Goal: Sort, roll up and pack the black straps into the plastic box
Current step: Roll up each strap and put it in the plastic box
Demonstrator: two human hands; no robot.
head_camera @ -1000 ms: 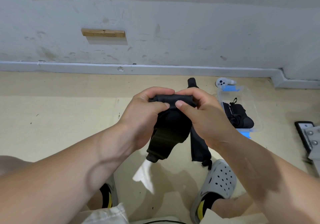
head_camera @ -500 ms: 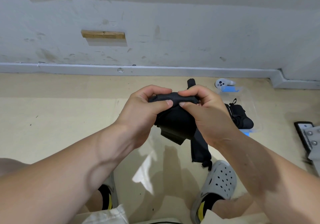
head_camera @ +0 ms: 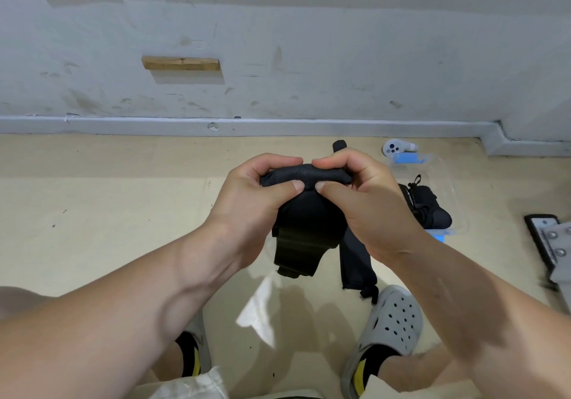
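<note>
A black strap (head_camera: 309, 222) is held in front of me above the floor, partly rolled, with a short tail hanging below. My left hand (head_camera: 250, 194) grips its left side, thumb pressed on the roll. My right hand (head_camera: 367, 200) grips the right side the same way, the two thumbs almost touching. A second black strap (head_camera: 355, 259) lies flat on the floor under my right hand, its far end (head_camera: 339, 145) showing beyond my fingers. The clear plastic box (head_camera: 445, 179) stands on the floor to the right, with a rolled black strap (head_camera: 428, 207) inside.
A white controller (head_camera: 397, 146) lies beyond the box by the wall. A black and metal device (head_camera: 550, 244) sits at the right edge. My grey clogs (head_camera: 389, 324) are on the beige floor below. The grey wall and skirting run across the back.
The hanging tail got shorter, then dropped a little lower again as both hands turned the roll. My hands stayed in the same place.
</note>
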